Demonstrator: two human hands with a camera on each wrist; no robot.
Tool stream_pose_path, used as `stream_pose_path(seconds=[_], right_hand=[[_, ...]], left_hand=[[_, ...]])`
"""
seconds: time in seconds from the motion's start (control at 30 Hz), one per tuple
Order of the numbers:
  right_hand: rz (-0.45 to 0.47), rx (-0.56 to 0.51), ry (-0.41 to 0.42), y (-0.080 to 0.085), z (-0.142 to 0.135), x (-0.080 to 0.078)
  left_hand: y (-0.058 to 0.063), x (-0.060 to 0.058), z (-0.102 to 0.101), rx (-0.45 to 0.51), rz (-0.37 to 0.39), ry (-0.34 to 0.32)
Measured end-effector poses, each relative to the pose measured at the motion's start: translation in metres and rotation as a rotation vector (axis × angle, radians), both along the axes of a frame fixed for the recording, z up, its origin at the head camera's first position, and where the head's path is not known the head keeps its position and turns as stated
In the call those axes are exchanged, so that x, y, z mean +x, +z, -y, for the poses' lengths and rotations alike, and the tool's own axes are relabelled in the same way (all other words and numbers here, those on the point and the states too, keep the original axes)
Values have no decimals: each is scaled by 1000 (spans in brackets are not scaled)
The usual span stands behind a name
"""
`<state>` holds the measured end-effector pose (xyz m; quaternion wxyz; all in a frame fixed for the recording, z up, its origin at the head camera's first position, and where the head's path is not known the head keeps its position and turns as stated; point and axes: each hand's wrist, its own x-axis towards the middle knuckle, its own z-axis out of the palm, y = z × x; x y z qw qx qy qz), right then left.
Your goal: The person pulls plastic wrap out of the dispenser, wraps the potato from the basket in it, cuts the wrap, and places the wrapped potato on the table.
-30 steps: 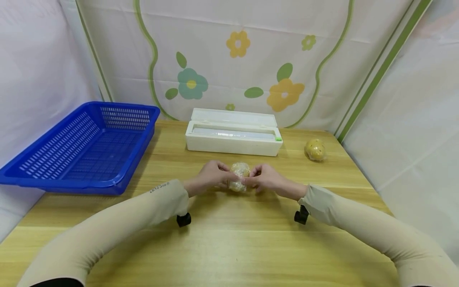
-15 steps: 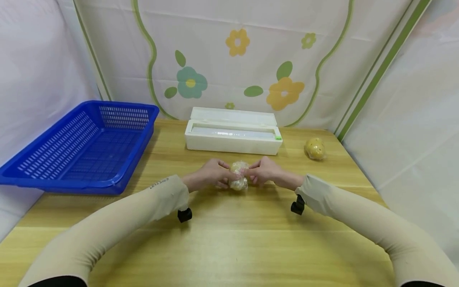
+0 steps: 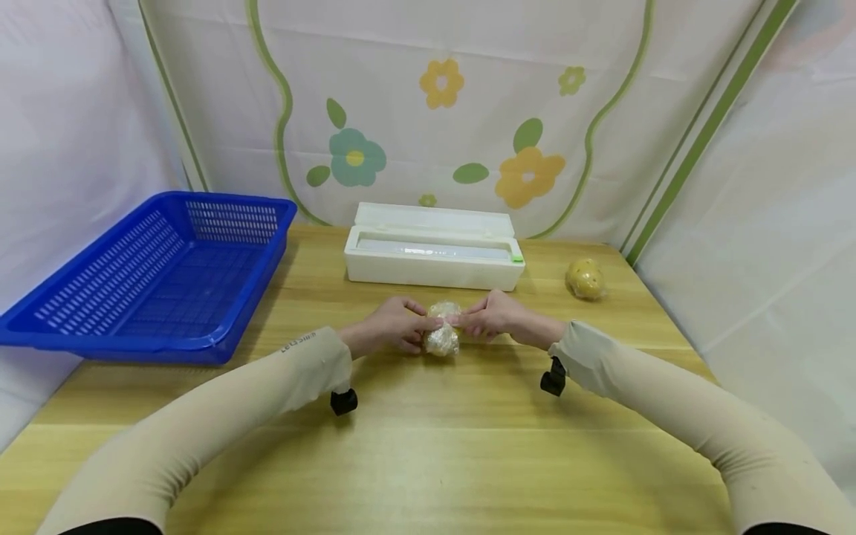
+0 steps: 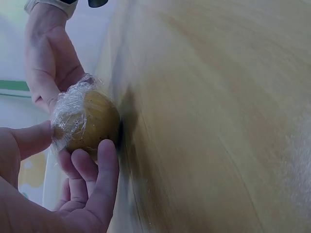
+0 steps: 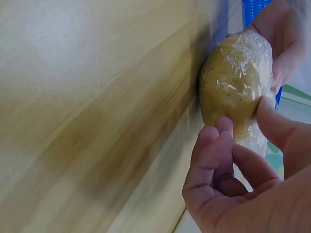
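A yellow-brown potato (image 3: 443, 340) sits on the table, crinkled cling film (image 4: 70, 114) bunched over its upper side. My left hand (image 3: 394, 325) holds it from the left, thumb on the film and fingers curled under the potato's side. From the right, my right hand (image 3: 498, 316) grips its other end. In the right wrist view, that hand's thumb (image 5: 272, 119) presses the film on top while the curled fingertips meet the potato's lower edge. Both thumbs are close together over the potato.
A long white box (image 3: 431, 275) with its lid raised stands behind the hands, a roll of film inside. Another wrapped potato (image 3: 585, 280) lies at the back right. At the left is a blue perforated basket (image 3: 224, 345). Fabric walls enclose the wooden table (image 3: 428, 461).
My right hand has shifted slightly inward and up, its thumb moving further over the potato. The film lies more bunched on top. My left hand stays nearly in place.
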<state>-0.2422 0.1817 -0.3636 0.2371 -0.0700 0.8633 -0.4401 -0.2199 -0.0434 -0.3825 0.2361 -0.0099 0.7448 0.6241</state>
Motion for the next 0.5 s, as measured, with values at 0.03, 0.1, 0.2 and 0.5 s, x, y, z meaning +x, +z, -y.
stream_pose_path(seconds=[0.03,0.1,0.2,0.5], right_hand=[[13,-7,7,0,-1,0],[35,-21,16,0,-3,-2],[76,-44,8,0,-4,-4],[193,-71,-97,-5,-6,-15]], left_hand=[[-1,0,0,-1,1,2],[-1,2,-1,-4,-2,3],[-1,3,-1,-16,-20,-8],[1,6,-1,-64,-122,-61]])
